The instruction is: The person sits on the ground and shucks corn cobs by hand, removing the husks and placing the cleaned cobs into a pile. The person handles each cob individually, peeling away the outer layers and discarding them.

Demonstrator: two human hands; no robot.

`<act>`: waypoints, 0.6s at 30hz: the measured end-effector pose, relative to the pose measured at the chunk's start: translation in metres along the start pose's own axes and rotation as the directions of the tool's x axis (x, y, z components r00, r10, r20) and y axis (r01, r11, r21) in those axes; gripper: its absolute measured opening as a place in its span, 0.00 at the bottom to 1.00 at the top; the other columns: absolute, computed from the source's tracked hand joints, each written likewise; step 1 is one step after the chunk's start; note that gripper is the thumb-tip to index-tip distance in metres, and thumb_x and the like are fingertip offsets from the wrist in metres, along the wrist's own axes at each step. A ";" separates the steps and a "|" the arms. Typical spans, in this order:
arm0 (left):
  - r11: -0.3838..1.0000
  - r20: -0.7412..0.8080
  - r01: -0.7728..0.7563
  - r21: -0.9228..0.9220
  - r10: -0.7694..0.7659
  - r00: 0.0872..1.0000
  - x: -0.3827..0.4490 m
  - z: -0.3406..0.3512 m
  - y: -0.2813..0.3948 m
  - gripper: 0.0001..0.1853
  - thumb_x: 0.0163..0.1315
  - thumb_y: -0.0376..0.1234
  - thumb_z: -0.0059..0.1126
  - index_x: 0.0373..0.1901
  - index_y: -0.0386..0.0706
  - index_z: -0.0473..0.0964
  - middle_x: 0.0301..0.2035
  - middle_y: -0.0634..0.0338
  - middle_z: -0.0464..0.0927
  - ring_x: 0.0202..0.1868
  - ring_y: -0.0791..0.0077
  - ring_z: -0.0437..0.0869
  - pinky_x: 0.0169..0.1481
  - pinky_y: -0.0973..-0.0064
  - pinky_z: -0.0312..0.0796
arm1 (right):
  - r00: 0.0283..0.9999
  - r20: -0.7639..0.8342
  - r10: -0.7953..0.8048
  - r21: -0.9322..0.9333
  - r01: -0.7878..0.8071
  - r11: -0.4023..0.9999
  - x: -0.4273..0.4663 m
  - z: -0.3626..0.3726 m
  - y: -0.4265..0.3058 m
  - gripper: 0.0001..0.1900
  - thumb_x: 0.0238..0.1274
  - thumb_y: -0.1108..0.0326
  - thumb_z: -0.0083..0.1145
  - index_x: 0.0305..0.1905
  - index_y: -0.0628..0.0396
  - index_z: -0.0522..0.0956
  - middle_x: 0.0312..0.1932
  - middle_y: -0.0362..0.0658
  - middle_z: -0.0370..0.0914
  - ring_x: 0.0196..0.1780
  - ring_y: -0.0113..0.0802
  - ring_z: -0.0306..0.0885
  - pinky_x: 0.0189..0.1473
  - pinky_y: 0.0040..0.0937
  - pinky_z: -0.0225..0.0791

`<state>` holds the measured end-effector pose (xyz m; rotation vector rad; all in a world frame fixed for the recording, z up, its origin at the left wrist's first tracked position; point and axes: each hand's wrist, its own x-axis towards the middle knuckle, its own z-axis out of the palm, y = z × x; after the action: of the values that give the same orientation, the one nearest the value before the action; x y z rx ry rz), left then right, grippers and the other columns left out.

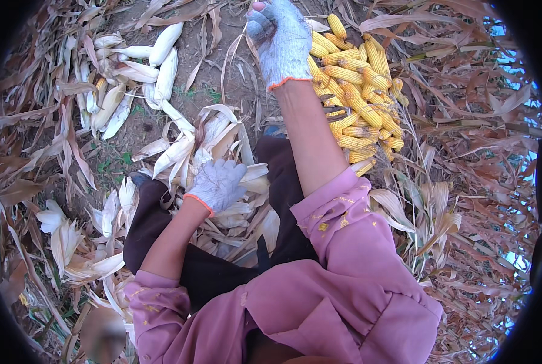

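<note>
My left hand, in a whitish work glove with an orange cuff, lies over a heap of dry corn husks between my knees. Its palm side is hidden, so any grip on the husks cannot be made out. Stretched far forward, my right hand wears a matching glove and is at the top edge, its fingers curled. Whether something is in it is not visible. Just right of that hand and forearm lies a pile of husked yellow corn cobs.
Several corn ears still in pale husks lie on bare soil at the upper left. More loose husks are by my left leg. Dry corn stalks and leaves cover the ground on the right. My bent legs flank the husk heap.
</note>
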<state>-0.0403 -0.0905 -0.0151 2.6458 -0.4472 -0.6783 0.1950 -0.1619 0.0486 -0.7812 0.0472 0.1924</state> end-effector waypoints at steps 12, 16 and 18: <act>0.976 -0.234 -0.215 -0.046 0.199 0.952 -0.001 0.012 0.022 0.14 0.59 0.30 0.48 0.45 0.47 0.77 0.38 0.57 0.77 0.46 0.59 0.76 0.58 0.56 0.66 | 0.954 0.180 0.241 -0.178 -0.209 0.962 -0.004 0.003 0.037 0.11 0.67 0.63 0.54 0.46 0.59 0.75 0.34 0.48 0.81 0.31 0.34 0.82 0.30 0.29 0.76; 0.957 -0.123 -0.080 0.279 0.118 0.985 -0.001 0.023 0.001 0.16 0.54 0.40 0.60 0.44 0.48 0.77 0.39 0.58 0.74 0.48 0.61 0.74 0.63 0.51 0.60 | 0.909 0.244 0.337 -0.208 -0.290 0.934 -0.013 0.012 0.039 0.15 0.69 0.60 0.54 0.49 0.60 0.74 0.35 0.49 0.82 0.31 0.34 0.82 0.31 0.29 0.77; 0.986 -0.388 -0.119 0.115 0.155 0.909 -0.005 0.021 0.003 0.14 0.56 0.42 0.58 0.43 0.49 0.78 0.39 0.59 0.75 0.48 0.61 0.74 0.62 0.53 0.60 | 0.880 0.263 0.396 -0.282 -0.323 0.903 -0.023 0.023 0.032 0.20 0.71 0.52 0.50 0.52 0.61 0.73 0.36 0.50 0.82 0.33 0.35 0.82 0.34 0.30 0.78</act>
<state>-0.0557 -0.0969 -0.0296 2.7071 -0.5460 -0.0710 0.1660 -0.1270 0.0452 -0.9623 -0.1363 0.6902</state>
